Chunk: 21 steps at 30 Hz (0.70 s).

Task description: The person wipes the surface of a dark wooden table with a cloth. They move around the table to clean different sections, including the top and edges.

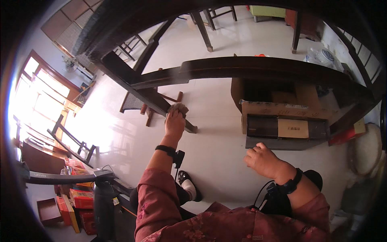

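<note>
My left hand (175,122) grips a greyish-brown cloth (180,108) wrapped against the lower part of a dark wooden table leg (154,101). The foot of that leg rests on the floor just past my fingers. My right hand (260,158) hangs in the air over my right knee with its fingers curled; its palm side is hidden, and I make out nothing in it. Beyond it lies a dark box with a tan label (293,128), in front of an open cardboard carton (272,107) under the table. A dark wooden apron rail (257,66) spans above them.
A small folding stool (133,101) lies behind the table leg. On the left are an overturned dark wooden stool (75,142), red packages (81,198) and a black machine with a handle (104,193). A round pale-topped object (365,149) stands at right.
</note>
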### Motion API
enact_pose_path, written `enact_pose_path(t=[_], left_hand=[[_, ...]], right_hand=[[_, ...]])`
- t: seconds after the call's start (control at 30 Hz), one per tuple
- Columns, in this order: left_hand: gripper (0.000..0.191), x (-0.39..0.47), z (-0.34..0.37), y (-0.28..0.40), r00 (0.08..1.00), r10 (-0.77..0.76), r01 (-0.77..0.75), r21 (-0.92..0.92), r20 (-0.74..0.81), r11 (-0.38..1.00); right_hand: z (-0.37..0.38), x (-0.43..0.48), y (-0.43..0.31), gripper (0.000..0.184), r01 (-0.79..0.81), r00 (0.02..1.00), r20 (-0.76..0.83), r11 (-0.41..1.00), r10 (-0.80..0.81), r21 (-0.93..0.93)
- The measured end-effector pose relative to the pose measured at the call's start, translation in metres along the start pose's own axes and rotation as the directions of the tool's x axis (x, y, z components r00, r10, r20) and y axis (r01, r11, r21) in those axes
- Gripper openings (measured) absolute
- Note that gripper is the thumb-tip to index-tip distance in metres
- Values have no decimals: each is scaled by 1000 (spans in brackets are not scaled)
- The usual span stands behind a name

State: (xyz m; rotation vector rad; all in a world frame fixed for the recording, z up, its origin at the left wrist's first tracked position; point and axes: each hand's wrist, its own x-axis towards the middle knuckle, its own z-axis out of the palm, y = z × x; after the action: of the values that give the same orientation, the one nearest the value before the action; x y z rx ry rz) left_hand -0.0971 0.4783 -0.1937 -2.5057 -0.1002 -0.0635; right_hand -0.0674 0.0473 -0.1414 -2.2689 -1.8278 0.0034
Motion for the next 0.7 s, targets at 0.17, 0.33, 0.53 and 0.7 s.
enact_pose_path(t=[0.17,0.33,0.53,0.7], left_hand=[[21,-8,-75,-50,952,-74,110,105,-296,988],[24,-12,-124,-87,897,-118,179,106,-426,978],[28,-24,-146,-97,907,-103,150,83,-408,985],[27,-36,-146,-98,897,-111,160,80,-427,984]], right_hand=[[-2,-1,-2,6,-13,999,30,999,12,42],[-5,-9,-1,8,-30,999,46,996,26,81],[-9,-15,4,13,-74,995,71,994,68,82],[-5,-14,7,17,-62,996,65,996,58,69]])
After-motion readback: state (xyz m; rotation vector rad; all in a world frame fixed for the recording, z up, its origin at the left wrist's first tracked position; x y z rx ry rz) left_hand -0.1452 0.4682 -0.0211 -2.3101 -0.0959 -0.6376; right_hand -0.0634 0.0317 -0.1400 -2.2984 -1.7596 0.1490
